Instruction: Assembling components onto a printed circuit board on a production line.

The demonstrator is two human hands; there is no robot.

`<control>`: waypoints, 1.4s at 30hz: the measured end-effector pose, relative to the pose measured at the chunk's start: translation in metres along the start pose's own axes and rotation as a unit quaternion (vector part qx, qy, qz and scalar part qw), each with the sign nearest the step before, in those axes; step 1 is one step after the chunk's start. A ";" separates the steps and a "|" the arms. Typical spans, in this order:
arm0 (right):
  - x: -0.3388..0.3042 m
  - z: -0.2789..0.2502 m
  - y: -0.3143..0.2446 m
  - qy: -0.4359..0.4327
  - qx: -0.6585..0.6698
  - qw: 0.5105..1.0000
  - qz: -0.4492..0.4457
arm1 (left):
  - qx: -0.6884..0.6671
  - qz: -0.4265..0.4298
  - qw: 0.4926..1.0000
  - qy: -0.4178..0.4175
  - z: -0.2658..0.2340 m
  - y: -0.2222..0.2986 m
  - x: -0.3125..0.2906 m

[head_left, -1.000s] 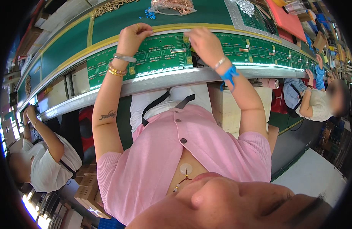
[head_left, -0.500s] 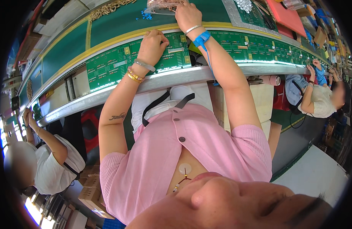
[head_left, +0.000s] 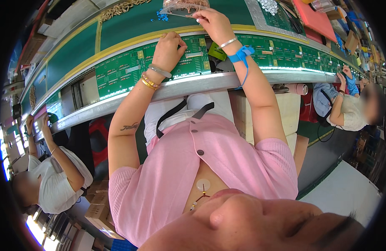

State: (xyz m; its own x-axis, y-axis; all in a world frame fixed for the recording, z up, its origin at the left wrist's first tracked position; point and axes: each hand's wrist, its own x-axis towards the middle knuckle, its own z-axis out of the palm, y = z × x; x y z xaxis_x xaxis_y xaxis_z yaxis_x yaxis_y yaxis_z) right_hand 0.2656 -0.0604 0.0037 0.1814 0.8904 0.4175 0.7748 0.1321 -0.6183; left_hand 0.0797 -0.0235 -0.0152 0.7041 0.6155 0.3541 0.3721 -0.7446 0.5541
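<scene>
Green rectangular circuit board (head_left: 193,67), long axis running left to right, lies beneath the bare, curled left hand (head_left: 167,52), the nearer one; whether those fingers grasp anything, I cannot tell. Beyond, I see the right hand (head_left: 214,24), fingertips bunched at a clear plastic bag of copper-coloured pieces (head_left: 186,6), hold unclear.

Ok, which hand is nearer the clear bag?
Right. The right hand is at the near right edge of the clear bag; the left hand is farther off, over the green board.
</scene>
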 end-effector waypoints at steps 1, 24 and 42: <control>-0.004 -0.002 -0.004 -0.001 0.000 1.000 0.000 | -0.001 -0.004 1.000 0.000 0.000 -0.001 0.000; -0.071 -0.007 -0.022 -0.111 -0.066 0.985 -0.119 | 0.048 -0.150 0.987 0.031 -0.036 -0.106 0.052; -0.084 -0.029 -0.025 -0.126 -0.191 0.959 -0.169 | -0.141 -0.203 0.969 0.005 -0.057 -0.046 0.026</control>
State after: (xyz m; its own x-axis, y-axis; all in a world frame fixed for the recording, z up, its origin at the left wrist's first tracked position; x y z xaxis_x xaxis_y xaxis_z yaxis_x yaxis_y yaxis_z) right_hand 0.2489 -0.1511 0.0033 -0.2339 0.9079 0.3480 0.9376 0.3053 -0.1664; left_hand 0.0470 0.0412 0.0114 0.5285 0.8460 0.0704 0.4354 -0.3413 0.8330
